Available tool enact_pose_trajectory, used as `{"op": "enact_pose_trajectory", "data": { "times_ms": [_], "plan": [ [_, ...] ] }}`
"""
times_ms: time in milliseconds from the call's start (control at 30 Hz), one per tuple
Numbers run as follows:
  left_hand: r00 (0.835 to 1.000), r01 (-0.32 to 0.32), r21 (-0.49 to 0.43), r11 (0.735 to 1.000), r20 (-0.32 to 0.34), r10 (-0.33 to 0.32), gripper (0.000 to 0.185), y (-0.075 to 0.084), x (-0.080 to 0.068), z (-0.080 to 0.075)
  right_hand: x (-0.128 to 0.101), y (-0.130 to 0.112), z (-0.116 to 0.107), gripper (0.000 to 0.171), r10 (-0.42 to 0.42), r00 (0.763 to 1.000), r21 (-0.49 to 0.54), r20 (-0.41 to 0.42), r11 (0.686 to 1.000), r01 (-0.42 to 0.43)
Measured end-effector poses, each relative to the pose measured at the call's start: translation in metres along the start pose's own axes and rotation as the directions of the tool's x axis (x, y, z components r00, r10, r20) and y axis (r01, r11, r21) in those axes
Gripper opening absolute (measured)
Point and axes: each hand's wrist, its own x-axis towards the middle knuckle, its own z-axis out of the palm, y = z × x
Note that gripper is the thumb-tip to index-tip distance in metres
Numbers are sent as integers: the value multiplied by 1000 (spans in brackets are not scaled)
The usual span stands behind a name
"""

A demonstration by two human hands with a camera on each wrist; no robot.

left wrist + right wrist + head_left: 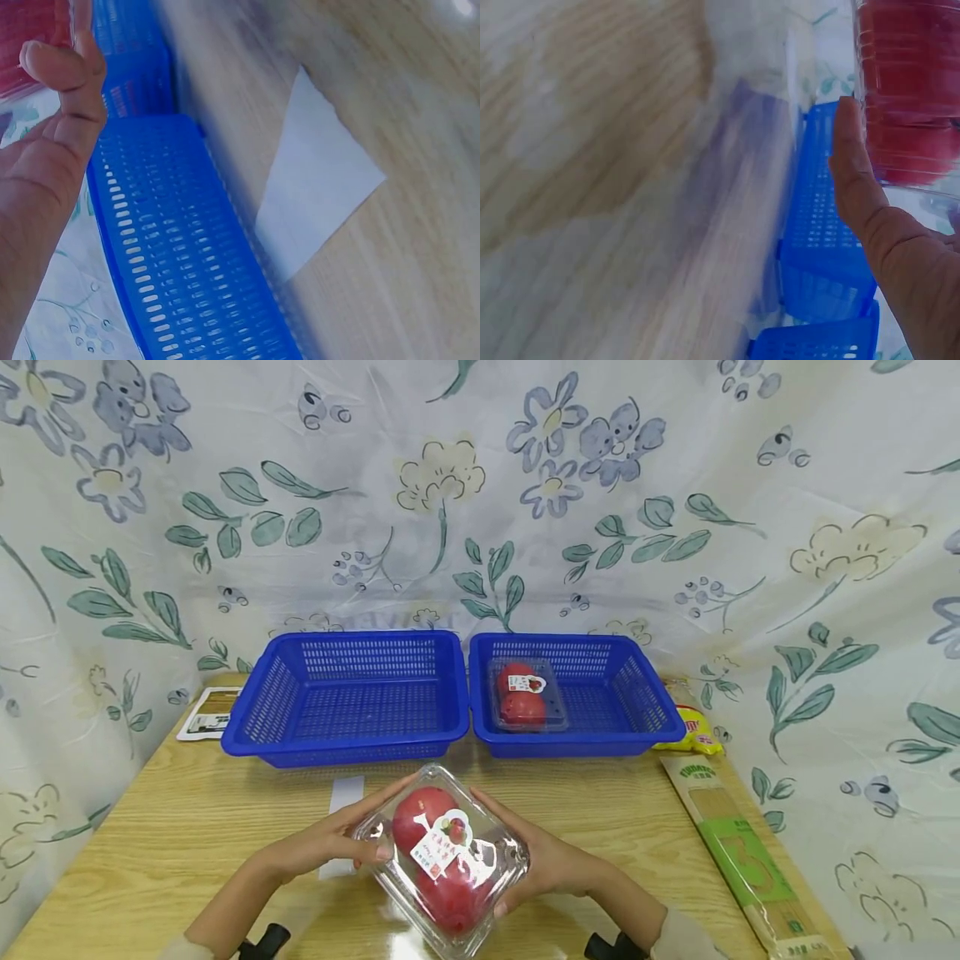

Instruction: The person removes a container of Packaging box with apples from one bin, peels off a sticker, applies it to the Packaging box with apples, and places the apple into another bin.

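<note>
A clear plastic clamshell box [444, 860] with two round red fruits and a white label is held up between both hands, tilted, in front of the baskets. My left hand [337, 839] grips its left side, the thumb on the lid edge. On the opposite side my right hand [543, 860] grips the box, with the thumb low at the near corner. In the left wrist view the left hand [56, 127] is at the box's edge, and in the right wrist view the right hand [885, 217] lies along the clear wall.
Two blue plastic baskets [345, 745] stand side by side against the floral cloth. The right one holds a similar fruit box [555, 697]. White paper [347, 793] lies on the wooden table. A noodle pack [750, 860], a yellow packet [693, 732] and a flat package [206, 714] lie at the sides.
</note>
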Motion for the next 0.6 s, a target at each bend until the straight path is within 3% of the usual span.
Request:
{"op": "enact_pose_trajectory", "data": {
  "times_ms": [267, 600],
  "plan": [
    [998, -9, 19, 1000, 66, 7, 78, 4, 7, -2, -3, 0, 3, 126, -19, 999, 45, 50, 999, 16],
    [993, -17, 43, 999, 113, 12, 77, 9, 15, -4, -5, 1, 6, 131, -12, 1000, 9, 25, 1000, 12]
  ]
}}
